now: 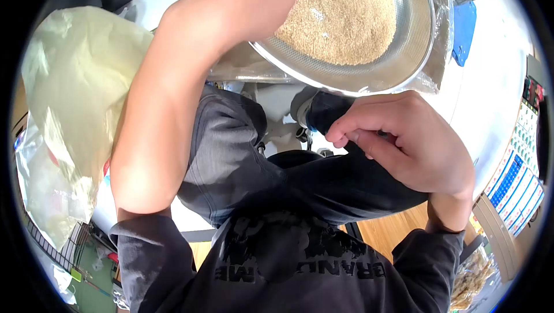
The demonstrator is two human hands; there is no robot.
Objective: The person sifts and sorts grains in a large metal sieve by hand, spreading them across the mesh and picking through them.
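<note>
Beige granules (349, 18) in a metal sieve (416, 10), partly behind the left hand (251, 4), grip unreadable, near the right hand (410, 140), curled closed.

Tan grains (346, 21) inside metal sieve (414, 24)

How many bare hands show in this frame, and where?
2. The left hand is over the left side of the mesh sieve, its fingers hidden; the right hand, curled, is above the lap, just below the sieve in the picture. No others show.
</note>
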